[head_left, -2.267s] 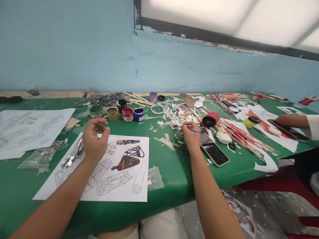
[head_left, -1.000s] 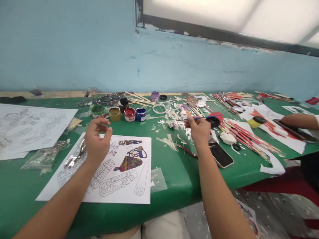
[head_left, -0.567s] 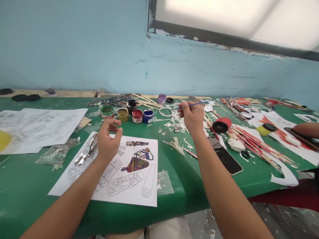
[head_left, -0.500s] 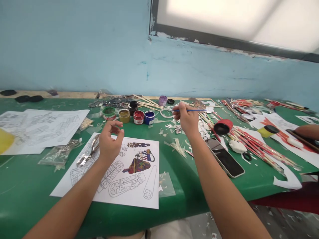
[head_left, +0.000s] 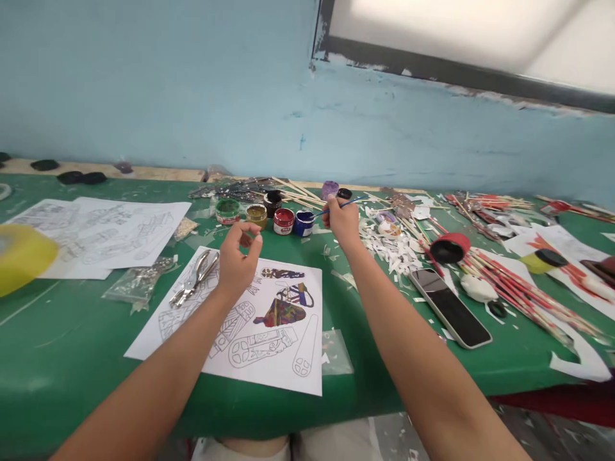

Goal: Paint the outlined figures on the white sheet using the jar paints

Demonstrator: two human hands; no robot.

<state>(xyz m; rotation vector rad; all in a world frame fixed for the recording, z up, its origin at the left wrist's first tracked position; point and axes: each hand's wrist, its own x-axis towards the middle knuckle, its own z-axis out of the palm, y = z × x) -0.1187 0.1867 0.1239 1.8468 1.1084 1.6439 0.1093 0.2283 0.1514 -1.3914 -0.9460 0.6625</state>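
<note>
Your right hand (head_left: 343, 221) is closed, with the thin blue paintbrush (head_left: 352, 202) pinched between the fingers, and the brush points leftward to the rim of the blue paint jar (head_left: 304, 224), though I cannot tell if its tip touches the paint. Your left hand (head_left: 240, 259) is half open and holds nothing, above the drawing sheet (head_left: 307, 384), just beside the metal pliers (head_left: 195, 282) that lie on it.

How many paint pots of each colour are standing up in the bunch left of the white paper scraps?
Green pot: 1
Mustard pot: 1
Black pot: 1
Red pot: 1
Blue pot: 1
Purple pot: 1
Total: 6
</note>
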